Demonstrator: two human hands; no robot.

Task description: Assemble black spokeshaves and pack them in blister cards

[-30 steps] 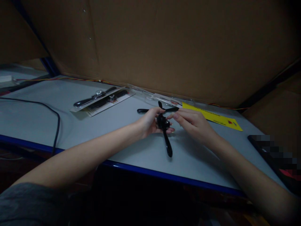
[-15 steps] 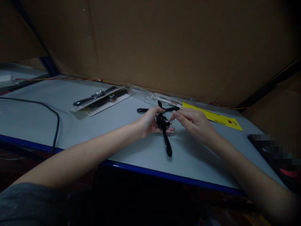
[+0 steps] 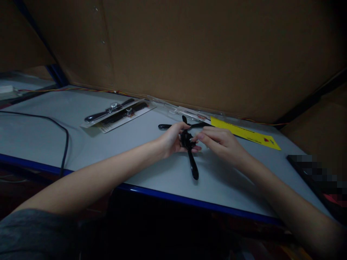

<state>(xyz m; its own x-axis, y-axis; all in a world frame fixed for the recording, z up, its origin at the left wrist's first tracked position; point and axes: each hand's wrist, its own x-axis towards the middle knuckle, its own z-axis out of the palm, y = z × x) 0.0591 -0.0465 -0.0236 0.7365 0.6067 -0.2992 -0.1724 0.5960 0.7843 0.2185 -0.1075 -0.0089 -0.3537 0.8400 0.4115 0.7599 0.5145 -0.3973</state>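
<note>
Black 4-arm part held above mid surface, w/ L hand fingers curled round its hub. R hand fingers nearly closed, tips pinching hub's right side. 2 carded parts lie back left, yellow strip back right.

Our left hand grips a black four-armed plastic part at its hub while our right hand pinches it too, over the desk, between a blister pack and a yellow card.
</note>
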